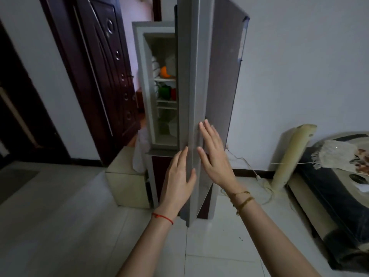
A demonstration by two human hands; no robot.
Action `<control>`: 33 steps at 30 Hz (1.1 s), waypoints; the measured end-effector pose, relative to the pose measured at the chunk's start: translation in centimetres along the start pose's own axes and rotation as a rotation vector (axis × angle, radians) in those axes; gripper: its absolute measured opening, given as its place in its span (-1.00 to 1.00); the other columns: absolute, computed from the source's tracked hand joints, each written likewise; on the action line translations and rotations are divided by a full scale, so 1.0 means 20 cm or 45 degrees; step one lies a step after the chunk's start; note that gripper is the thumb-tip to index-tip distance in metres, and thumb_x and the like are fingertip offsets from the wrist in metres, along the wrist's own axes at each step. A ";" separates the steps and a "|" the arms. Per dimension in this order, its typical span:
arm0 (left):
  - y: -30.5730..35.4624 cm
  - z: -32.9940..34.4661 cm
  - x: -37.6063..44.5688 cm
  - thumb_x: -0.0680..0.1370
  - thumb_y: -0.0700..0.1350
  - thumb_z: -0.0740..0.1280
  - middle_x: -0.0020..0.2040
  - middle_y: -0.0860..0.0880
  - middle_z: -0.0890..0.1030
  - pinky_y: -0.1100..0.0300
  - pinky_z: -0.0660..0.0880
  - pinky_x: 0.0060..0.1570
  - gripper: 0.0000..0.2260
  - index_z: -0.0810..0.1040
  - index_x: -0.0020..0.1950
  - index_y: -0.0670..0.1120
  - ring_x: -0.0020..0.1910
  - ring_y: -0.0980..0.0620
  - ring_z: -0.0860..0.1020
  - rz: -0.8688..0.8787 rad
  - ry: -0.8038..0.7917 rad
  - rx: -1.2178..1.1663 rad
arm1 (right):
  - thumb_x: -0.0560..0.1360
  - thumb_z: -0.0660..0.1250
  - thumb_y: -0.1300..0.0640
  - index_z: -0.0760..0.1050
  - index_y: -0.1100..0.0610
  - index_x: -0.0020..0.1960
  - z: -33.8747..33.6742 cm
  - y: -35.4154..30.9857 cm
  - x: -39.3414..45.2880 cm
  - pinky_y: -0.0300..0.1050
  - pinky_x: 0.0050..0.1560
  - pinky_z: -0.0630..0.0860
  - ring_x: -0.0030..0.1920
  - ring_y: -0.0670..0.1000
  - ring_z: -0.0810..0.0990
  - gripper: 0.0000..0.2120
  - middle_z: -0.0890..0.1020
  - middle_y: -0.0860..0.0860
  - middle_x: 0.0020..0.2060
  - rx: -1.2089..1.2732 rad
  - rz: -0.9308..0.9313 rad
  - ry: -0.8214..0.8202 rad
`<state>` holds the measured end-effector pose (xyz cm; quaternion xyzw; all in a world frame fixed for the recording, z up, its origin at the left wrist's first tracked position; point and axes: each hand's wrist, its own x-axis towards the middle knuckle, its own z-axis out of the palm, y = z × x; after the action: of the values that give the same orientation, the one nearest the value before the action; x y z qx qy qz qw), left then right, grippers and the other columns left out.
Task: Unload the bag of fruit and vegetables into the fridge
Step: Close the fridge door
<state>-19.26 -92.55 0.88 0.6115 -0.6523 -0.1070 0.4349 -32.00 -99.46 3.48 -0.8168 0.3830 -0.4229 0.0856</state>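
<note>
**Both hands flat on the fridge door's edge**

The fridge door is standing partly ajar, edge-on to the camera, and the left hand and right hand are lying against either side of that edge, fingers straight and spread, gripping nothing. The door is looking tall, rigid and probably heavy, its smooth face offering little purchase, so the free edge is likely the best place to hold. Inside the fridge, an orange item and a green item are sitting on shelves. No bag is showing.
</note>
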 end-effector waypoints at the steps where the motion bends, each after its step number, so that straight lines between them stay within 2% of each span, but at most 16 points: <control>1: -0.04 -0.02 0.02 0.61 -0.08 0.28 0.57 -0.01 0.19 0.28 0.15 0.36 -0.41 0.11 0.59 0.02 0.51 0.06 0.24 -0.005 0.006 -0.009 | 0.67 0.10 0.05 -0.06 -0.02 0.59 0.04 -0.01 0.03 -0.02 0.57 -0.02 0.58 -0.11 -0.11 -0.44 -0.06 -0.16 0.58 0.020 -0.007 -0.011; 9: -0.42 -0.22 0.23 0.59 -0.12 0.32 0.51 -0.03 0.30 0.25 0.25 0.37 -0.32 0.01 0.60 0.09 0.47 0.06 0.30 -0.039 0.008 -0.054 | 0.67 0.15 0.10 -0.05 0.10 0.59 0.35 -0.09 0.29 -0.01 0.57 0.06 0.57 -0.11 -0.04 -0.41 -0.03 -0.07 0.59 0.030 -0.102 -0.030; 13: -0.63 -0.31 0.38 0.57 -0.11 0.33 0.47 -0.06 0.36 0.00 0.38 0.40 -0.24 -0.09 0.59 0.17 0.44 0.02 0.35 -0.033 -0.040 -0.053 | 0.66 0.17 0.12 -0.03 0.12 0.59 0.54 -0.13 0.45 -0.01 0.56 0.10 0.57 -0.11 0.01 -0.41 0.00 -0.05 0.58 -0.013 -0.107 0.044; 16: -0.81 -0.39 0.53 0.57 -0.07 0.34 0.46 -0.04 0.37 -0.07 0.43 0.35 -0.22 -0.14 0.57 0.22 0.43 0.00 0.37 -0.027 -0.097 -0.052 | 0.66 0.16 0.11 -0.03 0.12 0.59 0.70 -0.14 0.59 -0.01 0.55 0.12 0.56 -0.14 0.03 -0.41 0.02 -0.04 0.58 -0.069 -0.077 0.096; 20: -1.01 -0.48 0.71 0.57 -0.06 0.33 0.50 0.01 0.32 -0.04 0.42 0.37 -0.21 -0.17 0.59 0.19 0.44 0.06 0.35 0.007 -0.186 -0.053 | 0.65 0.16 0.10 -0.01 0.11 0.59 0.88 -0.14 0.77 -0.02 0.55 0.12 0.55 -0.14 0.05 -0.42 0.05 -0.04 0.58 -0.172 -0.068 0.118; 24: -1.16 -0.55 0.88 0.58 -0.09 0.32 0.55 0.00 0.24 0.01 0.36 0.42 -0.22 -0.17 0.60 0.11 0.48 0.05 0.30 0.044 -0.261 -0.074 | 0.66 0.15 0.06 -0.02 0.06 0.59 1.03 -0.12 0.92 -0.11 0.57 0.00 0.57 -0.07 0.00 -0.41 0.01 -0.07 0.58 -0.315 -0.009 0.133; 26: -1.22 -0.57 0.97 0.59 -0.11 0.31 0.57 0.00 0.20 0.13 0.28 0.44 -0.23 -0.15 0.61 0.06 0.50 0.05 0.26 0.060 -0.278 -0.075 | 0.65 0.15 0.05 -0.03 0.06 0.59 1.08 -0.10 1.00 -0.11 0.57 -0.02 0.58 -0.05 -0.03 -0.41 0.00 -0.07 0.59 -0.370 0.014 0.131; 29: -1.31 -0.59 1.08 0.60 -0.13 0.30 0.58 0.02 0.17 0.29 0.18 0.37 -0.26 -0.12 0.61 0.03 0.51 0.09 0.23 0.058 -0.302 -0.104 | 0.65 0.17 0.05 -0.05 0.08 0.60 1.14 -0.07 1.10 -0.03 0.57 0.00 0.59 -0.03 -0.10 -0.39 -0.03 -0.06 0.59 -0.443 0.003 0.090; 31: -1.37 -0.58 1.15 0.61 -0.15 0.29 0.59 0.03 0.15 0.30 0.15 0.40 -0.28 -0.12 0.61 0.02 0.52 0.11 0.20 0.045 -0.312 -0.151 | 0.64 0.16 0.04 -0.06 0.08 0.60 1.18 -0.05 1.16 0.01 0.58 -0.01 0.59 -0.02 -0.13 -0.38 -0.04 -0.05 0.59 -0.472 0.003 0.051; 33: -1.43 -0.57 1.23 0.62 -0.16 0.27 0.60 0.03 0.11 0.20 0.16 0.48 -0.29 -0.13 0.61 0.03 0.55 0.09 0.16 0.035 -0.312 -0.175 | 0.64 0.16 0.04 -0.07 0.08 0.60 1.22 -0.02 1.22 0.04 0.57 0.01 0.59 -0.02 -0.13 -0.38 -0.05 -0.05 0.59 -0.496 -0.001 0.031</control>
<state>11.96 -116.53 -0.82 0.5538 -0.6998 -0.2195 0.3942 -4.80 -120.71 3.67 -0.8129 0.4584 -0.3505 -0.0789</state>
